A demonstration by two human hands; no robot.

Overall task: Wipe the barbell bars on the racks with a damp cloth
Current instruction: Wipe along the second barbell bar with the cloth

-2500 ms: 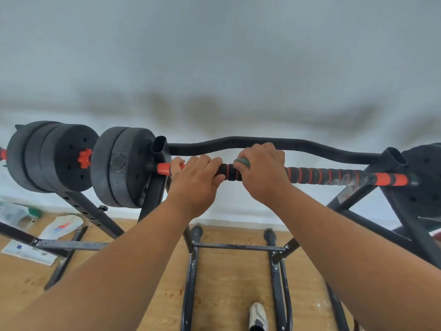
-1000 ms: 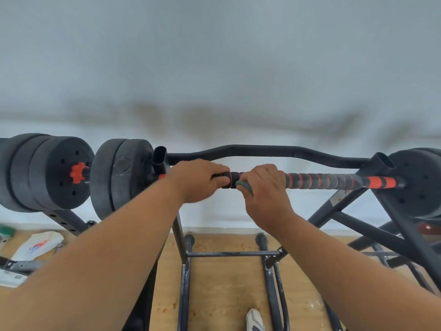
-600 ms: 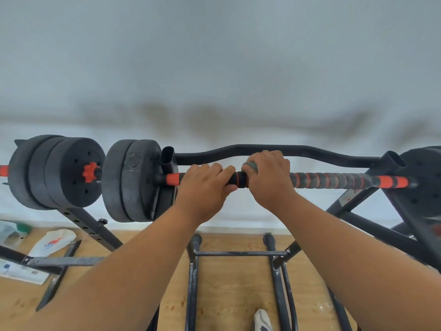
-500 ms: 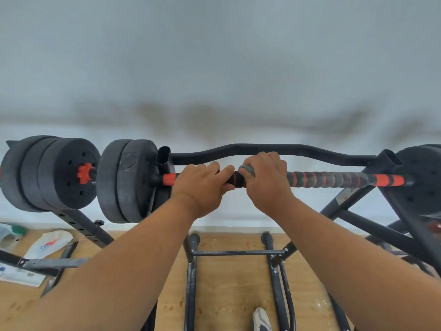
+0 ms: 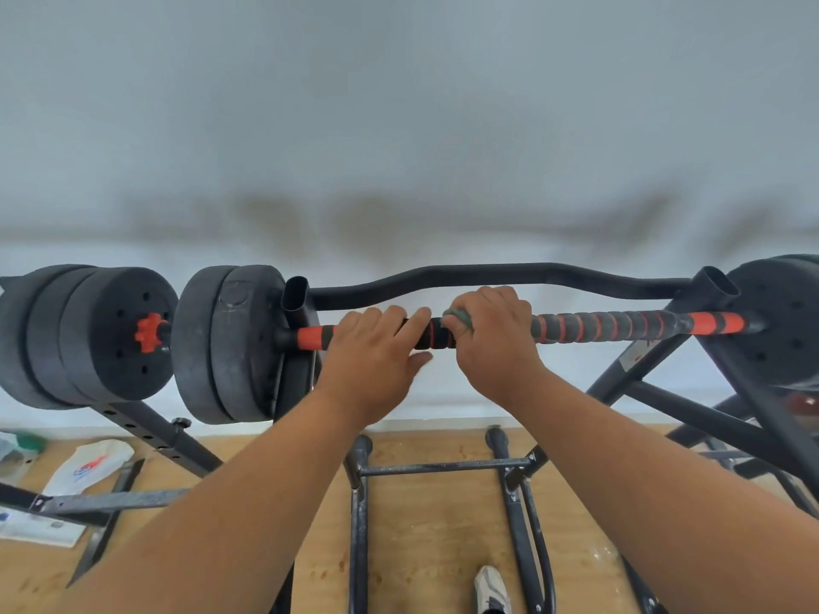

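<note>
Orange and black bands are running along the barbell bar [image 5: 620, 326], which is lying across the rack [image 5: 727, 392] in front of the pale wall, with black weight plates [image 5: 230, 343] sitting at its left end. My right hand [image 5: 492, 343] is curling over the bar near its middle, gripping a green-grey cloth [image 5: 458, 319] against it; only a bit of cloth is showing by the fingers. My left hand [image 5: 376, 347] is resting on the bar just beside it, fingers draped over the top, thumb sticking out underneath. Behind the bar, a curved black bar [image 5: 487, 274] is spanning the rack's uprights. On the wooden floor [image 5: 425, 547] below, a shoe [image 5: 492, 587] is showing.
</note>
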